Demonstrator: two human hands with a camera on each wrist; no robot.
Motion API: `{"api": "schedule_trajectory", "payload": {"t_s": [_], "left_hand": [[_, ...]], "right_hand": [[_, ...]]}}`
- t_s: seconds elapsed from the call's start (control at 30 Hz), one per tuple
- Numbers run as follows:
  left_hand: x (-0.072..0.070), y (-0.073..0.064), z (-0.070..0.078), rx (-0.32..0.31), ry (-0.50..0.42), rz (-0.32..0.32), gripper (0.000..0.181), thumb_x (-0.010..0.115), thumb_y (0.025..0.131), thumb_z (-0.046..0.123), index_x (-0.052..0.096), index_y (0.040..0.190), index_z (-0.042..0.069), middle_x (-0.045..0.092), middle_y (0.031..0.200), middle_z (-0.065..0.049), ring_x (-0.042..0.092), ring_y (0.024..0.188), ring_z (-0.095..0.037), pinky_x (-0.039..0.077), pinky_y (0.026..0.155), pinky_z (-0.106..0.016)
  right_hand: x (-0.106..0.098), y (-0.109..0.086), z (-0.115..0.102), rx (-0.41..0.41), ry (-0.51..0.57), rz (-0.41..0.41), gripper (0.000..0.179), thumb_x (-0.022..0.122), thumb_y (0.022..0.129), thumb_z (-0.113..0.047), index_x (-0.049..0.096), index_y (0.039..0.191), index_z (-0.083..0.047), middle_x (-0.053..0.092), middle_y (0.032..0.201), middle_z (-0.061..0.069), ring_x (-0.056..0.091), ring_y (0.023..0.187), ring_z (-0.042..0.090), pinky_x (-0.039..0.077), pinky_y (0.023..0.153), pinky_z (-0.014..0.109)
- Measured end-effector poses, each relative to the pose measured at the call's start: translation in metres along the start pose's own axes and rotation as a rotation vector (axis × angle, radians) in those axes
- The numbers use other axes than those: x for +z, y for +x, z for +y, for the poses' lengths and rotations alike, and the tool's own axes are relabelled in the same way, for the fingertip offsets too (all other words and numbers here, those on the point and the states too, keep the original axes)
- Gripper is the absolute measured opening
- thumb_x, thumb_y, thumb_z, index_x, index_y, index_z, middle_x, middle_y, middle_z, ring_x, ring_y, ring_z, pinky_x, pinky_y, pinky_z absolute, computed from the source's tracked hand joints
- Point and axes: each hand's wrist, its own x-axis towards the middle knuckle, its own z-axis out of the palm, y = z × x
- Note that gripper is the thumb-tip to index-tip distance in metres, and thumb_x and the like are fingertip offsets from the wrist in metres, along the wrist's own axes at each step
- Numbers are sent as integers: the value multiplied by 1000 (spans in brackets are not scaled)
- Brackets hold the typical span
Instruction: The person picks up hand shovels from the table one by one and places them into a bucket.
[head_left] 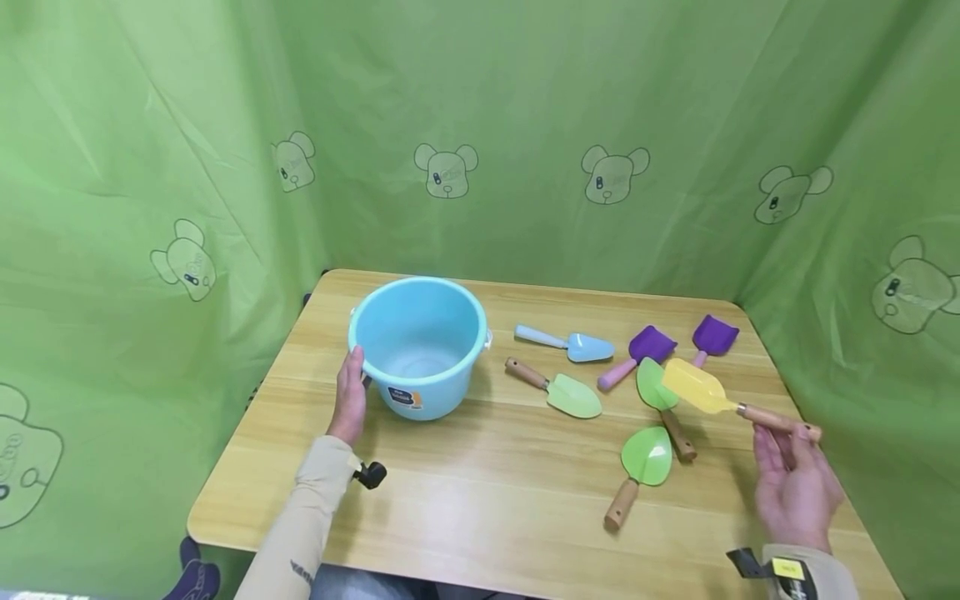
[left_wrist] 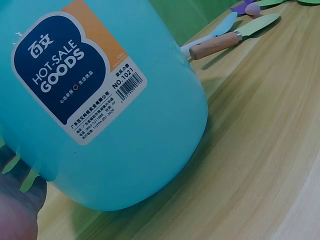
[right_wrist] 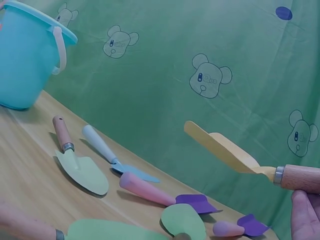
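Observation:
My left hand (head_left: 349, 402) rests against the outer left side of a light blue bucket (head_left: 442, 390), its fingertips near the rim; the bucket stands upright on the table. In the left wrist view, part of that hand lies beside the bucket's labelled wall (left_wrist: 145, 165). At the right, my right hand (head_left: 797, 483) pinches the wooden handle of a yellow trowel (head_left: 693, 385), held up above the table with its blade pointing left. Below that blade lies a green leaf-shaped trowel (head_left: 678, 435). The right wrist view shows the yellow trowel (right_wrist: 225, 150) raised against the curtain.
Other hand trowels lie on the wooden table (head_left: 465, 500): a blue one (head_left: 588, 347), a pale green one (head_left: 573, 396), a bright green one (head_left: 647, 457) and two purple shovels (head_left: 651, 344) with pink handles. A green curtain (head_left: 525, 100) surrounds the table's back and sides.

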Motion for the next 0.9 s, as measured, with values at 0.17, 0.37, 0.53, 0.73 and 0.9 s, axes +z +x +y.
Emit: {"api": "schedule_trajectory", "payload": {"t_s": [0.17,0.37,0.53,0.73,0.9], "left_hand": [[0,0,0,-5,3,3,63,24,111,53,30,163,20,39,164,-12,34,153,-34,22,131,-57],[0,0,0,-11,14,2,62,24,110,55,29,164,23,37,166,-9,33,154,-32,21,131,-57],[0,0,0,-10,11,4,63,24,110,54,28,164,22,37,166,-9,32,154,-33,20,131,-58],[0,0,0,-3,12,2,63,23,111,52,26,165,20,35,167,-11,31,155,-34,18,132,-58],[2,0,0,-3,18,8,63,22,111,52,26,165,20,35,167,-11,30,156,-33,17,132,-57]], "right_hand": [[6,-2,4,-28,-1,-10,12,59,103,-8,61,114,-4,74,106,18,74,97,31,62,99,34],[12,-6,8,-27,-15,-22,16,59,102,-7,61,118,-4,74,106,19,76,97,31,62,98,34],[17,-8,12,-30,-10,-58,15,58,103,-5,62,117,-2,75,105,21,77,97,34,62,97,36],[24,-9,14,-17,-14,-78,14,58,103,-5,63,115,-2,75,106,21,77,97,34,62,99,36],[31,-10,16,-24,-12,-99,12,58,103,-5,64,112,-1,76,105,21,77,97,34,63,96,37]]}}
